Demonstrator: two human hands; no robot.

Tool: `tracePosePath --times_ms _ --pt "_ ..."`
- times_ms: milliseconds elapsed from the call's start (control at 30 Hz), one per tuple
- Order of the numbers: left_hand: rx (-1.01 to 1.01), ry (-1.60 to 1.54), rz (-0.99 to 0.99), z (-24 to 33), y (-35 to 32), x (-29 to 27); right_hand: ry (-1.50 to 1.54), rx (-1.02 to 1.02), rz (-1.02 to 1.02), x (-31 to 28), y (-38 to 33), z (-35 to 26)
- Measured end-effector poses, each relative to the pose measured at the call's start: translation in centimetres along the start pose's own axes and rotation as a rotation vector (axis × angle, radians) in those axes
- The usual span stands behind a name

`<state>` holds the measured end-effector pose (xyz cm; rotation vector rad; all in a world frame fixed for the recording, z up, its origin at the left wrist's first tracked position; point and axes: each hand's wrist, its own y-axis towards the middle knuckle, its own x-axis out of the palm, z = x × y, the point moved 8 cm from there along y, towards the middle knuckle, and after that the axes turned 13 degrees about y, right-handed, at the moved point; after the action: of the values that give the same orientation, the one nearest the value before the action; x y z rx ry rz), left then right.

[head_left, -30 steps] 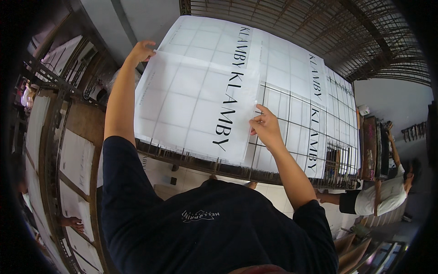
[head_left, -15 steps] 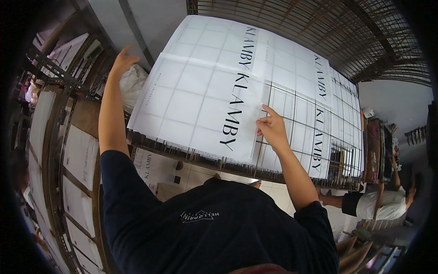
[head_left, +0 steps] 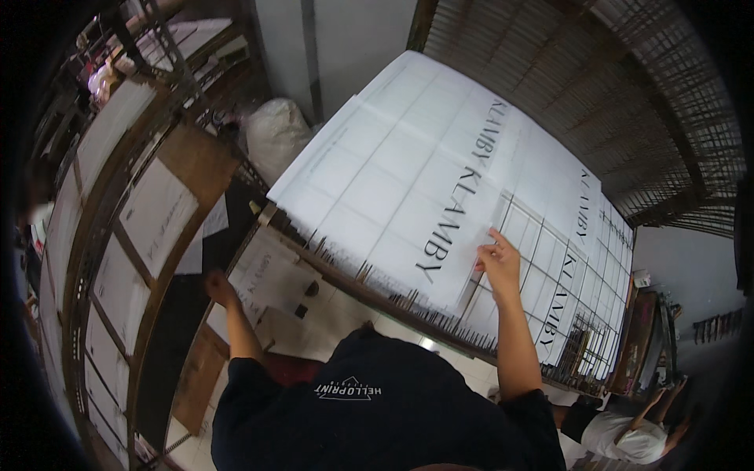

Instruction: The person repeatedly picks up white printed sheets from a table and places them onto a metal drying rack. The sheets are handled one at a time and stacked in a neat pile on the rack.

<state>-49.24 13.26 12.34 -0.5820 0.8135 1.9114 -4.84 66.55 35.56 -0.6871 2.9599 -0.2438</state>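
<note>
A wire drying rack [head_left: 542,228] carries white sheets with large black lettering. My right hand [head_left: 501,265] is over the inner edge of a near white sheet [head_left: 393,212], beside the bare wires. Its index finger points forward while the other fingers curl in; whatever they pinch, if anything, is hidden. My left hand [head_left: 222,288] is low on the left, off the rack, beside a printed white sheet [head_left: 263,271] lying below rack height. Motion blur and shadow hide its fingers.
Wooden-framed shelving with white sheets [head_left: 161,216] lines the left. A full white plastic bag [head_left: 275,137] stands behind the rack's far left corner. Raised wire racks [head_left: 628,94] slant over the back. Another person in a white shirt [head_left: 628,432] is at the lower right.
My left hand has come down from beside the rack's far left side to low on the left. The view has turned left; my right hand stays at the sheet's edge.
</note>
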Motion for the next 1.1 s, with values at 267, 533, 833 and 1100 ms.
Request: tracePosePath --times_ms 267,533,833,1100 --pt "-0.521 0.348 -0.860 -25.1 -27.3 -2.2 -0.004 -0.024 0.009 0.2 -0.2 -0.5" --pt "-0.504 0.150 -1.115 -18.2 -26.0 2.8 -0.031 -0.058 -0.020 0.0 0.0 -0.3" --pt "-0.198 0.174 -1.173 -13.3 -25.1 6.1 0.090 -0.068 0.026 -0.3 0.2 0.0" --pt "-0.518 0.318 -1.369 -15.3 -28.7 1.6 0.079 -0.060 0.036 -0.7 0.3 0.2"
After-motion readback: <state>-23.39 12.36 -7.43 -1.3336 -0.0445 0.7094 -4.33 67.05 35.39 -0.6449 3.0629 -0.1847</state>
